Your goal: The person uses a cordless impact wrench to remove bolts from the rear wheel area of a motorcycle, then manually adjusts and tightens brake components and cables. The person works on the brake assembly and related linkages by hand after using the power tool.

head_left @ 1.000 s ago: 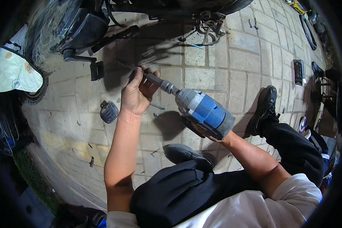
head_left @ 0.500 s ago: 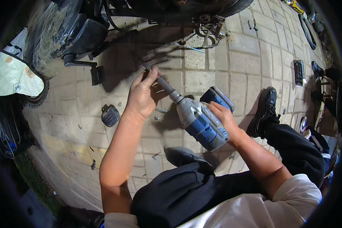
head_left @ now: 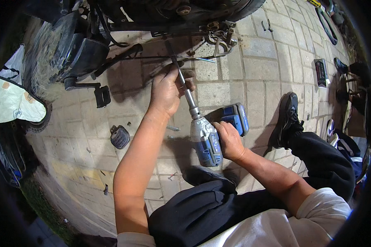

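At the near edge are the person's pale shirt (head_left: 268, 224) and black trousers (head_left: 193, 206), the knees bent and 2 black shoes set apart: the left shoe (head_left: 208, 175) lies partly under the tool, the right shoe (head_left: 290, 119) is flat on the paving (head_left: 257, 92). The blue-and-grey cordless impact driver (head_left: 206, 144) is held above the ground between the knees and the vehicle, its nose pointing away from the person. The right hand (head_left: 231, 142) is closed around its handle, the far fingers hidden; the battery pack (head_left: 237, 119) shows just beyond that hand. From the nose runs a long metal shaft (head_left: 188, 98), and the left hand (head_left: 165, 90) is partly closed around it, thumb on the near side and fingers curling behind; how tightly it grips, I cannot tell.

On the paving beyond lie a ribbed metal piece (head_left: 173, 128), bolt or spring unclear, and, left of the left forearm, a rounded black block (head_left: 120, 137). Farther off, a black pedal (head_left: 102, 97) hangs from a crank arm (head_left: 82, 85) on the dark vehicle (head_left: 165, 14) along the far edge. Near the vehicle's right part stands a metal bracket (head_left: 224, 45). Well to the right lies a flat black box (head_left: 321, 73).
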`<act>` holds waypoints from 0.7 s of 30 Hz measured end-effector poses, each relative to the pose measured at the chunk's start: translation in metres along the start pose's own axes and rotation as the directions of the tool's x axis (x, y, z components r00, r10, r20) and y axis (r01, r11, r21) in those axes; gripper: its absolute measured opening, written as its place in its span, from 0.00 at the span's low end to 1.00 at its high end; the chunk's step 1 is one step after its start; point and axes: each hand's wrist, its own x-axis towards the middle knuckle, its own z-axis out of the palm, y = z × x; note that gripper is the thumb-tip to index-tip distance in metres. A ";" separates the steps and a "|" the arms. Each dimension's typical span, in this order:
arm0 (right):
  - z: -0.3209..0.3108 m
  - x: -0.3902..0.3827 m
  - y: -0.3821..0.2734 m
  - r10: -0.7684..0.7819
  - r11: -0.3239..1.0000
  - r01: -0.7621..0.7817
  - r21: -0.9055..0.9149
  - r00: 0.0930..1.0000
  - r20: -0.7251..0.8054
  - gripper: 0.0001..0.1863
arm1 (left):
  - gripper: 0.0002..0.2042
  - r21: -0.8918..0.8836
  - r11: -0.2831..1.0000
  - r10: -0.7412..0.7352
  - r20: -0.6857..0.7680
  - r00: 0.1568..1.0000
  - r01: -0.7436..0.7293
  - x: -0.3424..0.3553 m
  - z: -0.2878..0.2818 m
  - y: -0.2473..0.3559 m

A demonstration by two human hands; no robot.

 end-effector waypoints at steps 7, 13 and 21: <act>0.009 0.006 0.004 -0.013 1.000 0.012 -0.018 1.000 -0.022 0.24 | 0.11 -0.016 1.000 -0.016 -0.003 1.000 0.016 0.007 -0.006 -0.001; 0.009 0.012 0.001 0.000 0.998 -0.001 -0.055 1.000 -0.028 0.23 | 0.11 -0.068 0.996 0.048 -0.037 0.998 -0.050 0.008 -0.007 -0.007; 0.004 0.014 -0.001 0.025 1.000 -0.025 0.010 1.000 0.013 0.24 | 0.19 -0.342 0.915 -0.101 0.317 0.943 0.213 -0.005 0.002 -0.024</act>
